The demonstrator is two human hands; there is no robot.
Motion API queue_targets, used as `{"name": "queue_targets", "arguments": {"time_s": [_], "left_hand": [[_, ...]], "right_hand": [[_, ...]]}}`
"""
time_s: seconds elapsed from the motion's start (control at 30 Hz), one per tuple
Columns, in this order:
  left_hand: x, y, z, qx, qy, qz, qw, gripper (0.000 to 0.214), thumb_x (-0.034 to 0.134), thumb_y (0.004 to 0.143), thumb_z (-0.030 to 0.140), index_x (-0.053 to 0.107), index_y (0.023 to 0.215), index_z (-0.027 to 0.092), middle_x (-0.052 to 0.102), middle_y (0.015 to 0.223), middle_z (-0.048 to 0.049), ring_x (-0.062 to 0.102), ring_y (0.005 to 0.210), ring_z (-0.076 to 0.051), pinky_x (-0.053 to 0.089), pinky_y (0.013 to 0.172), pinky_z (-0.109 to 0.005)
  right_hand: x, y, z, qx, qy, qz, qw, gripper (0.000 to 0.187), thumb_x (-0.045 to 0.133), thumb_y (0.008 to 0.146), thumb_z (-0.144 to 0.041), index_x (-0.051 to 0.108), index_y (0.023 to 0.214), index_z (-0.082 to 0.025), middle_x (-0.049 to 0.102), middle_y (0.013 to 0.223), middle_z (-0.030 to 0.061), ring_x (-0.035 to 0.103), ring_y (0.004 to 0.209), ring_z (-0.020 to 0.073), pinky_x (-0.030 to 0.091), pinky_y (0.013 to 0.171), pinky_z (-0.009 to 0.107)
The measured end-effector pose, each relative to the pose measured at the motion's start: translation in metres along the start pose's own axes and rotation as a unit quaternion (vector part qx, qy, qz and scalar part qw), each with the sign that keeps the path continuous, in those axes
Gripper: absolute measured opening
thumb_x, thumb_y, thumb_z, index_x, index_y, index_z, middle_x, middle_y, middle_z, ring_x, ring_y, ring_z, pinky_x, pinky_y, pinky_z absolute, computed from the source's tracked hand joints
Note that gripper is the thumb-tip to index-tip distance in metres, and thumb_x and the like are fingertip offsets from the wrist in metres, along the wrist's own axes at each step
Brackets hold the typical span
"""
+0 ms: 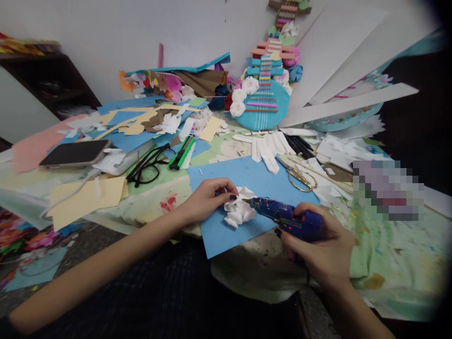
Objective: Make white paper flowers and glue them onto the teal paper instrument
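1. The person's left hand [208, 197] lies on a blue paper sheet [219, 238] at the near edge of the desk [388, 245]. Its fingers [226, 188] are curled in, and the tips and the dark-nailed thumb pinch the left edge of a white paper flower [240, 212].
2. The white paper flower sits on the blue paper sheet, between the two hands, just right of the left thumb.
3. The right hand [326, 252] is wrapped tight around the grip of a blue hot glue gun [286, 216], fingers closed on the handle. The gun points left and its nozzle meets the right side of the flower.
4. A small red light shows on the gun's body, near the right hand.
5. Behind the blue paper sheet, to the right, gold-handled scissors [300, 179] lie on the desk, near a fan of white paper strips [270, 150].
6. To the left of the sheet lie a green utility knife [181, 153] and black glasses [146, 165], side by side.
7. Further left, a phone [76, 153] rests face up on loose papers, with a pale yellow sheet [84, 197] in front of it.
8. At the back, a blue guitar-shaped paper craft [263, 103] leans towards the wall, with white paper roses on its left side.
9. The desk wears a pale green covering with paint stains, and cut paper scraps are scattered over most of it.
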State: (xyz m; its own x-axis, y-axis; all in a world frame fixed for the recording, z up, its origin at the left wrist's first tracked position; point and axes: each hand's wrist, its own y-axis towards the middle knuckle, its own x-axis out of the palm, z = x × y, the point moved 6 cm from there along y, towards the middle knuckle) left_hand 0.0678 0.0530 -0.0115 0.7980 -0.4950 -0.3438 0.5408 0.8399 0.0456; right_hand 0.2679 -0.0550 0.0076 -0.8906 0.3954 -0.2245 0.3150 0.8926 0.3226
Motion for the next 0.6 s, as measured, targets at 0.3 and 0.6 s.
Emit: {"name": "queue_targets", "arguments": {"time_s": [0.3, 0.6], "left_hand": [[-0.0005, 0.0002, 0.0, 0.009, 0.025, 0.001, 1.0, 0.009, 0.055, 0.081, 0.016, 0.064, 0.078, 0.016, 0.064, 0.077, -0.0018, 0.054, 0.07, -0.013, 0.041, 0.062, -0.024], [-0.0012, -0.0003, 0.0013, 0.011, 0.019, 0.007, 1.0, 0.009, 0.055, 0.082, 0.016, 0.063, 0.08, 0.015, 0.062, 0.076, -0.0016, 0.053, 0.069, -0.012, 0.04, 0.06, -0.024]], "right_hand": [[0.0019, 0.0008, 0.0007, 0.007, 0.014, 0.005, 1.0, 0.03, 0.072, 0.058, -0.006, 0.064, 0.082, -0.022, 0.061, 0.062, -0.0046, 0.05, 0.027, 0.0086, 0.042, 0.024, 0.018], [0.0017, 0.0003, 0.0012, 0.0, 0.009, 0.007, 1.0, 0.029, 0.073, 0.06, -0.008, 0.063, 0.083, -0.021, 0.058, 0.059, -0.0055, 0.05, 0.027, 0.0088, 0.041, 0.024, 0.019]]}}
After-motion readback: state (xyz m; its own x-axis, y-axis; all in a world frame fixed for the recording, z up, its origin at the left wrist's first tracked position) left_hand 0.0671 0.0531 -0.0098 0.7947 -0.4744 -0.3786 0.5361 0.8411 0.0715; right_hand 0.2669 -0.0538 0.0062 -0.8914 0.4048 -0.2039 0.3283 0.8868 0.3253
